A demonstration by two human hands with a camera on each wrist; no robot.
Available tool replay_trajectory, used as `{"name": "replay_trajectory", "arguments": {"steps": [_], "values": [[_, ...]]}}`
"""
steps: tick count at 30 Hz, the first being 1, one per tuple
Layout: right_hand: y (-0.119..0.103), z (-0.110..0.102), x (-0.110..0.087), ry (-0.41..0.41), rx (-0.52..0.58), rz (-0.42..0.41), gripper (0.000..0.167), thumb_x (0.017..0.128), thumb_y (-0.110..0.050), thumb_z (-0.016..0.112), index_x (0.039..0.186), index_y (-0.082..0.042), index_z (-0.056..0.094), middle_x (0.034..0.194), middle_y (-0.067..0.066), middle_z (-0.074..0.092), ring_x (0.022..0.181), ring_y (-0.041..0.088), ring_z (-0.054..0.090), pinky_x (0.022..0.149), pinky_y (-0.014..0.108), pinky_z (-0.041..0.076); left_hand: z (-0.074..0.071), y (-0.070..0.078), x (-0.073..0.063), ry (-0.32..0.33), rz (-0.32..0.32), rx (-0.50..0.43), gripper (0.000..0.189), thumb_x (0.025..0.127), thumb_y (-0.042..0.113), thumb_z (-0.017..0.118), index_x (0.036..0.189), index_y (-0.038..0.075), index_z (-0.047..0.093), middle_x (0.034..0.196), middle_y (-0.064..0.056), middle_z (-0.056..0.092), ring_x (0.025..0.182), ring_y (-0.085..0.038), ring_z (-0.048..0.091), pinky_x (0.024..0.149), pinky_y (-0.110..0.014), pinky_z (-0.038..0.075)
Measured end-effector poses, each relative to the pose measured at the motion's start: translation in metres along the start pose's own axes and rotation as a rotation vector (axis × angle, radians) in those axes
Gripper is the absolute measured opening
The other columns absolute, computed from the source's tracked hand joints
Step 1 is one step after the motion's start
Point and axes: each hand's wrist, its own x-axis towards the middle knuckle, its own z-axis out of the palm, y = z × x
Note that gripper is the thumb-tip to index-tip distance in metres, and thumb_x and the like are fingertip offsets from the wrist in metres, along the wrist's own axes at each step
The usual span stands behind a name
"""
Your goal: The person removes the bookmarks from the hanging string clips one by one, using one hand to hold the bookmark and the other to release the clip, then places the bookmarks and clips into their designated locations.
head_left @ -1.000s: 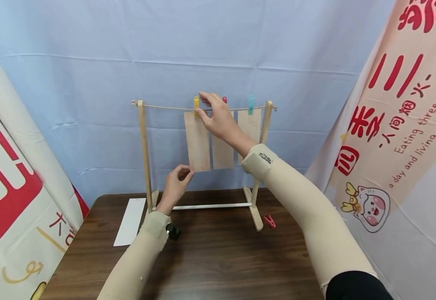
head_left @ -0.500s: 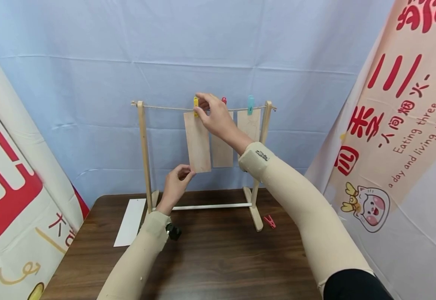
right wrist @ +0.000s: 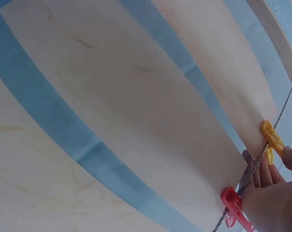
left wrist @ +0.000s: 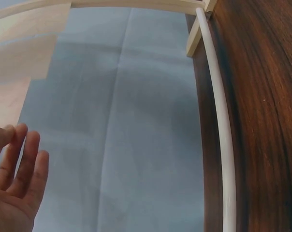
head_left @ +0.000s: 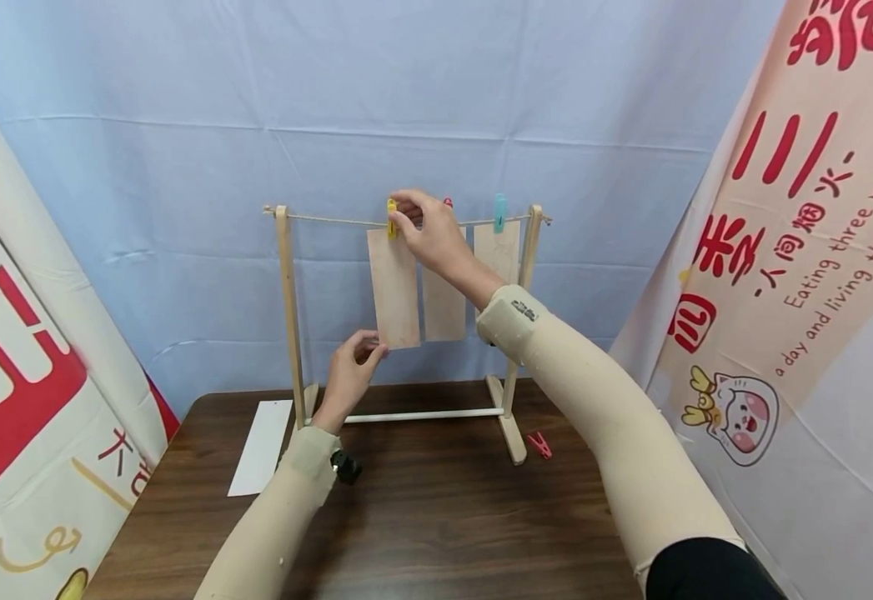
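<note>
Three thin pale wooden boards hang from a string line on a wooden stand. My right hand [head_left: 436,237] pinches the yellow clothespin [head_left: 392,218] between thumb and fingers, at the top of the leftmost board [head_left: 395,292]. In the right wrist view, that yellow clothespin [right wrist: 271,137] straddles the string at the board's end. My left hand [head_left: 349,371] pinches the same board's lower left corner; the left wrist view shows its thumb and index fingertips meeting at the edge. A red clothespin [right wrist: 235,208] holds the middle board [head_left: 444,304], partly behind my right hand. A light blue clothespin [head_left: 499,213] holds the right board [head_left: 496,254].
The stand has two wooden posts [head_left: 288,292] and a white crossbar [head_left: 424,414] low at the back of the dark wooden table [head_left: 451,517]. A white strip [head_left: 260,447] lies left of it. A pink clothespin [head_left: 539,444] lies by the right foot.
My right hand has shifted slightly left, its fingers drawing in closer around the yellow clothespin. My left hand stays at the board's lower corner.
</note>
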Motion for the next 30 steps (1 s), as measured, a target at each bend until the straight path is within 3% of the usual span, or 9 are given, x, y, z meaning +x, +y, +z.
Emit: {"name": "replay_trajectory", "arguments": {"steps": [16,30], "values": [[0.0031,0.0052,-0.0048,0.091,0.068,-0.116,0.021,0.105,-0.008,0.07,0.125,0.0,0.067,0.114,0.012,0.071,0.105,0.022,0.068,0.096,0.031,0.054,-0.0009,-0.0019,-0.0015,0.026,0.029,-0.031,0.021,0.106,0.009,0.069,0.126,0.004,0.071,0.104,-0.015,0.079,0.099,-0.042,0.075,0.088,-0.043,0.06],[0.002,0.0093,-0.0077,0.236,0.101,-0.187,0.005,0.1,-0.001,0.075,0.104,0.0,0.072,0.106,0.014,0.075,0.102,0.026,0.073,0.097,0.038,0.058,-0.003,-0.0037,-0.0046,0.031,0.02,-0.021,0.025,0.105,0.012,0.071,0.129,0.004,0.07,0.104,-0.016,0.079,0.096,-0.032,0.076,0.091,-0.047,0.06]]}}
